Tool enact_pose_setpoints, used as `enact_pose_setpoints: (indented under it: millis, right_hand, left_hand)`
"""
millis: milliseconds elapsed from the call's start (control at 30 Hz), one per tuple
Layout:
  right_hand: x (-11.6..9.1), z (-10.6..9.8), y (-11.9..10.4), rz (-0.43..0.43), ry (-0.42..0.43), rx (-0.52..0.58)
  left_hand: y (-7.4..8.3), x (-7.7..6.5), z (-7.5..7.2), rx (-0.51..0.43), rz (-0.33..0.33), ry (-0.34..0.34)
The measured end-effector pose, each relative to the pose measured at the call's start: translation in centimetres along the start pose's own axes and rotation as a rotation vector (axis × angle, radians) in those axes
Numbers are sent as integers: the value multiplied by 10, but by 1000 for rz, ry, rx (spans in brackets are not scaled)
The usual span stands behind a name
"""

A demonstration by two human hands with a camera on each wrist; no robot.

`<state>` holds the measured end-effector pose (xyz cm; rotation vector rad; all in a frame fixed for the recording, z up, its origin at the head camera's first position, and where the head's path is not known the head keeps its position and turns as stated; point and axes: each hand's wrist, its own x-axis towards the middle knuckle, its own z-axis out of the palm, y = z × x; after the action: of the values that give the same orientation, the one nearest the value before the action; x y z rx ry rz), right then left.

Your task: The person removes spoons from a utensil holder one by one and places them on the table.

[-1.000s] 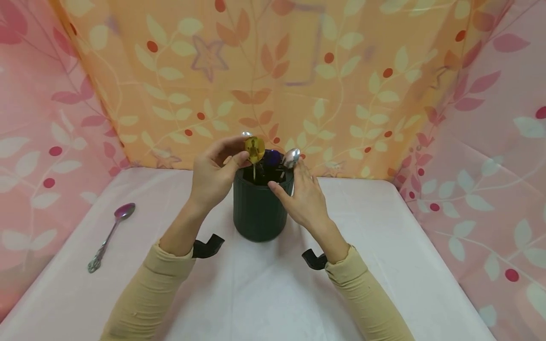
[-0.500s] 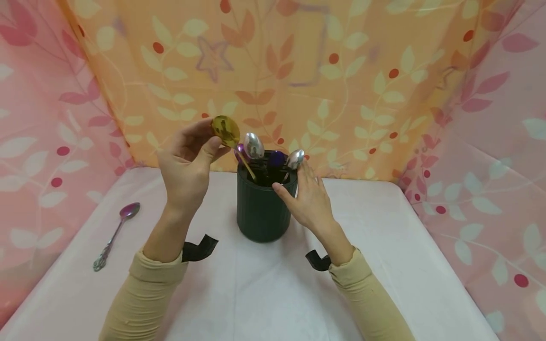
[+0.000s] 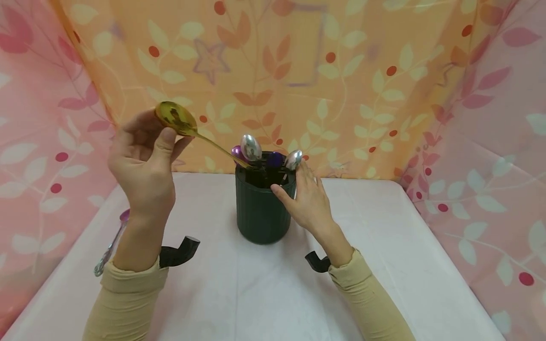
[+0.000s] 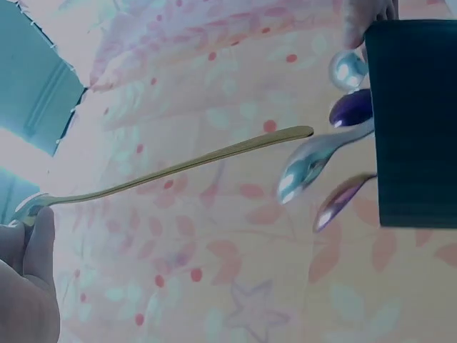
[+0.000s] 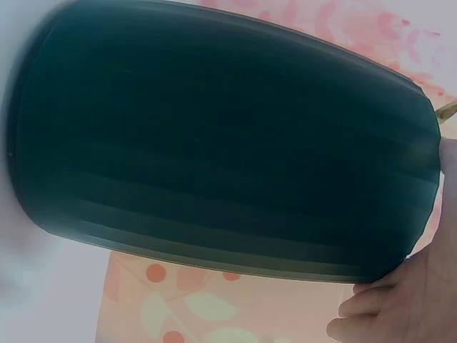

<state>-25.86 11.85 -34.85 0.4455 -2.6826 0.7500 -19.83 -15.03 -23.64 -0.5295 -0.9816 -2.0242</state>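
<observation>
My left hand [image 3: 147, 163] pinches a gold spoon [image 3: 176, 118] by its bowl, up and to the left of a dark green utensil holder [image 3: 262, 215]. In the left wrist view the spoon's handle [image 4: 186, 163] points at the holder, its tip free and apart from the rim. My right hand [image 3: 310, 201] rests against the holder's right side, thumb by the front rim and fingers straight along the side. Bowls up in the holder stand two silver spoons [image 3: 250, 148], a dark purple spoon [image 3: 275, 159] and a pinkish-purple spoon [image 3: 237, 152].
A spoon with a purple bowl [image 3: 124, 216] and silver handle lies on the white tablecloth [image 3: 256, 293] at the left, partly hidden behind my left forearm. Patterned cloth walls [image 3: 362, 94] enclose the back and both sides. Black camera mounts [image 3: 181, 251] stick out from my wrists.
My left hand has moved left and up, drawing the gold spoon out of the holder and tilting it towards level. The right hand has stayed on the holder.
</observation>
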Motion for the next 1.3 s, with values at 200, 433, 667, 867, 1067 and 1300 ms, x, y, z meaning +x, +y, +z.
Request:
enact_pose_setpoints:
  millis: [200,433,667,867,1067,1300]
  right_hand:
    - [0,0,-2,7,-12,-1]
    - [0,0,-2,10,-11,5]
    - [0,0,-1,13,-16,-1]
    - [1,0,0,9,-9,7]
    - [1,0,0,9,-6,1]
    - [1,1,0,-2,2,4]
  left_hand:
    - [12,13,-16,-36,47,88]
    - [20,25,-42,8,36,114]
    - [16,38,-81,59,-79,136]
    - [9,47,-118,227,-194,134]
    - [3,51,-148,439,-336,110]
    - [-3,56,-188,724,-528,-95]
